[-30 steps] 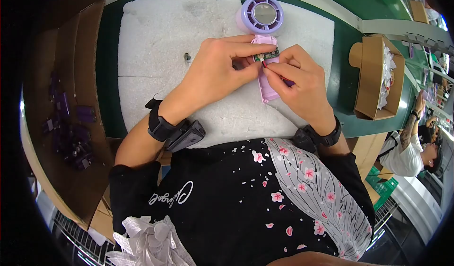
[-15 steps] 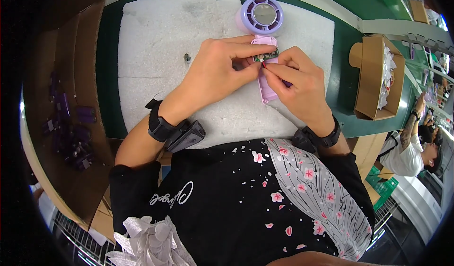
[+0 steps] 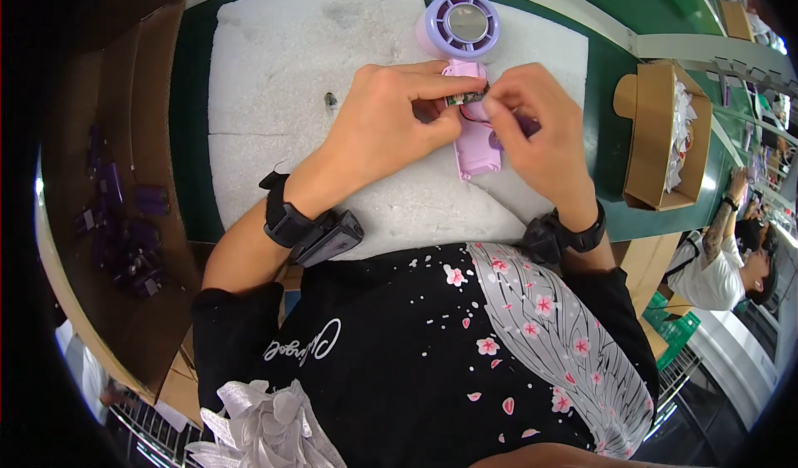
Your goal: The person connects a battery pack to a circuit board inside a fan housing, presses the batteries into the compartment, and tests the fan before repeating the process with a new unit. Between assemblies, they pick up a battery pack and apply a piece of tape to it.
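With my left hand (image 3: 378, 123) I'm clamping the pink housing (image 3: 477, 159), my index finger lying across the circuit board (image 3: 455, 100) set in it and my thumb pressing by its left edge, below the board. The thumb and index fingertip of my right hand (image 3: 544, 131) are coming together at the board's right end; I can't tell whether they're pinching anything there. Under that thumb and index, I'm gripping a purple cylinder (image 3: 528, 125), partly hidden by my hand. Thin wires (image 3: 474, 119) are curving between my left thumb and my right fingertips. Just beyond my left fingers, the lilac fan head (image 3: 431, 37) is facing up with its round silver centre. Everything is resting on white foam (image 3: 274, 77) beneath my fingers. Well off to the left of them, a cardboard box (image 3: 154, 77) is holding more purple cylinders (image 3: 116, 184).
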`<state>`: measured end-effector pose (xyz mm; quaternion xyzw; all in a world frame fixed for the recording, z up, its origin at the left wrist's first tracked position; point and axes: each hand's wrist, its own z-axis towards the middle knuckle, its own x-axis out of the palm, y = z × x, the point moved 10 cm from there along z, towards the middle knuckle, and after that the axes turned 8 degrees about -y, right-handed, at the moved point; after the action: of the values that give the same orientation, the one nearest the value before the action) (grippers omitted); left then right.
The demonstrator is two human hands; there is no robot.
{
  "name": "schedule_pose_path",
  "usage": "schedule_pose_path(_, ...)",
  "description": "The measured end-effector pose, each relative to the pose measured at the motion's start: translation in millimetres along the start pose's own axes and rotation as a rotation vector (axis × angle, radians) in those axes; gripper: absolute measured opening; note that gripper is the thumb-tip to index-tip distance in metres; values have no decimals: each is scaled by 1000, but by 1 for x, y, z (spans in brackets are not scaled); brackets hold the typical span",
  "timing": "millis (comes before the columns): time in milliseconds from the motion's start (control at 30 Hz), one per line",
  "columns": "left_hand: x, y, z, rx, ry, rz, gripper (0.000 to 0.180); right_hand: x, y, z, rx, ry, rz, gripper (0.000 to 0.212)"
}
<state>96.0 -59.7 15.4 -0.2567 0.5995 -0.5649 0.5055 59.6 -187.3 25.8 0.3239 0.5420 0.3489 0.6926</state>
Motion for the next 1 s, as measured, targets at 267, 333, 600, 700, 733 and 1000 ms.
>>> schedule_pose_path(267, -1, -4, 2, 22, 19, 28, 33, 1, 6, 4, -4, 23, -58, 29)
schedule_pose_path(333, 0, -1, 1, 24, 28, 23, 33, 1, 6, 4, -29, 7, -74, 31)
schedule_pose_path(600, 1, -1, 3, 36, 33, 63, 31, 3, 5, 5, -59, 3, -35, 35)
schedule_pose_path(700, 2, 2, 2, 20, 36, 59, 31, 3, 4, 4, -91, -8, -36, 39)
schedule_pose_path(733, 2, 5, 2, 9, 36, 44, 31, 2, 7, 4, -93, -10, -36, 39)
schedule_pose_path(1000, 3, 9, 1, -41, 90, -117, 35, 10, -31, -9, 495, 335, 257, 38)
